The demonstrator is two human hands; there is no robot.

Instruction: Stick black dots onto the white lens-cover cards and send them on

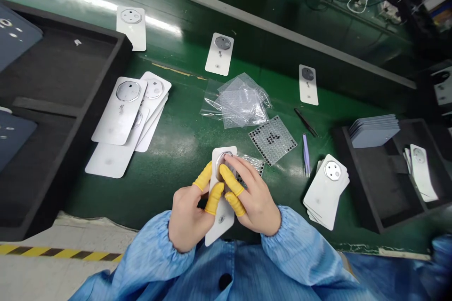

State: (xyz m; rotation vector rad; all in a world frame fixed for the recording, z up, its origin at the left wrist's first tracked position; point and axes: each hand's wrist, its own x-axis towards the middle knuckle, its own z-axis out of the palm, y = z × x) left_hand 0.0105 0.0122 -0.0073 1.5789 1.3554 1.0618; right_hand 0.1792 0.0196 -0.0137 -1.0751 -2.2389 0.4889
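Note:
Between my hands is a white phone back cover (221, 214) with a camera ring near its top end. My left hand (193, 211) grips its left edge, thumb on the face, yellow finger cots on thumb and index finger. My right hand (252, 197), also in yellow finger cots, presses its fingers on the ring area, which they partly hide. Just beyond my right hand lie a clear sheet with small black dots (273, 140) and another dotted sheet (257, 163), partly covered. Purple tweezers (306, 156) and dark tweezers (305, 122) lie to the right.
Stacked white covers lie left (118, 113) and right (326, 193). Clear plastic bags (243, 101) are ahead. A black tray (122, 54) stands left, another black tray (367, 197) right. Single covers (219, 59) sit along the green bench's far strip. A blue sleeve (441, 256) shows at far right.

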